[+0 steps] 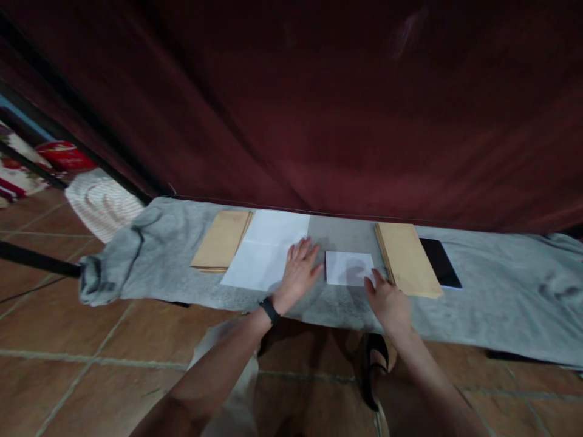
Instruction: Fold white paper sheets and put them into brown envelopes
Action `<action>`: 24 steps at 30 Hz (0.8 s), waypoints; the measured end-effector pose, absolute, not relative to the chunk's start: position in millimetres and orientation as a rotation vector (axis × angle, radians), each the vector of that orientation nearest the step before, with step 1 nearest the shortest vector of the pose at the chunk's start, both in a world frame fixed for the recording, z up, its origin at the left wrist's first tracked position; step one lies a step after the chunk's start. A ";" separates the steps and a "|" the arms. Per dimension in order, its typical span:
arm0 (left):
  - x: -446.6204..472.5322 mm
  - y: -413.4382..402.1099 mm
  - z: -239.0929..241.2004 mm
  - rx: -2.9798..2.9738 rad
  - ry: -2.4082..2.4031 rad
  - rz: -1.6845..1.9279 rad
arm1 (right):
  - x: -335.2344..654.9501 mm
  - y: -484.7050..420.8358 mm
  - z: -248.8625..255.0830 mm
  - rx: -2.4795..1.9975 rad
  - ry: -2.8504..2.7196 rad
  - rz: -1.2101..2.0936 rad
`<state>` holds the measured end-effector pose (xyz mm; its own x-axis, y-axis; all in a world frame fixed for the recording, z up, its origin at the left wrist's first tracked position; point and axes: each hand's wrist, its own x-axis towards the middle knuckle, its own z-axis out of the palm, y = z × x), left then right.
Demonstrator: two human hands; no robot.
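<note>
While I'm watching this through the head cam, both bare hands are out over the cloth-covered counter (496, 291). Left hand (299, 267) is open with the fingers spread, sitting at the right edge of the large white sheet (262, 249) and hiding part of it. Can't tell from up here how hard it's pressing, if at all. There's a black watch (269, 309) on that wrist.

Right hand (388, 298) has its thumb and index finger at the right edge of the small white paper (348, 269), which lies flat between the two hands. A bit of gap shows between those fingertips, but honestly I can't tell if they're pinching the paper or just touching it.

Left of the large sheet I've got a stack of brown envelopes (221, 240); a second brown envelope stack (407, 258) is right of the small paper, with a black flat panel (439, 261) poking out on its right side. Dark red curtain (364, 121) hangs along the far side, and tiled floor (68, 331) shows on the near side.
</note>
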<state>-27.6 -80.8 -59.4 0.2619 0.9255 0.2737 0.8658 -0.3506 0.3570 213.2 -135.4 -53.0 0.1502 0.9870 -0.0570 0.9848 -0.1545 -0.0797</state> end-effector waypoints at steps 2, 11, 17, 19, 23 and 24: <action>-64.8 -63.4 -50.7 2.213 1.944 0.785 | 210.6 -131.0 -59.7 -2.130 -2.089 0.050; -239.1 -48.8 -49.5 1.284 2.676 0.656 | 191.6 -125.5 -103.7 -1.744 -2.298 -0.067; -252.8 -57.4 -48.8 1.248 2.686 0.879 | 193.2 -124.1 -108.6 -1.738 -2.307 -0.050; -256.7 -61.4 -40.7 1.191 2.670 1.067 | 193.1 -124.2 -107.5 -1.743 -2.296 -0.046; -278.9 -73.3 -2.9 0.974 2.648 1.266 | 193.2 -123.9 -103.3 -1.748 -2.269 0.007; -283.9 -75.9 10.4 0.973 2.647 1.315 | 193.3 -123.3 -101.7 -1.751 -2.249 0.030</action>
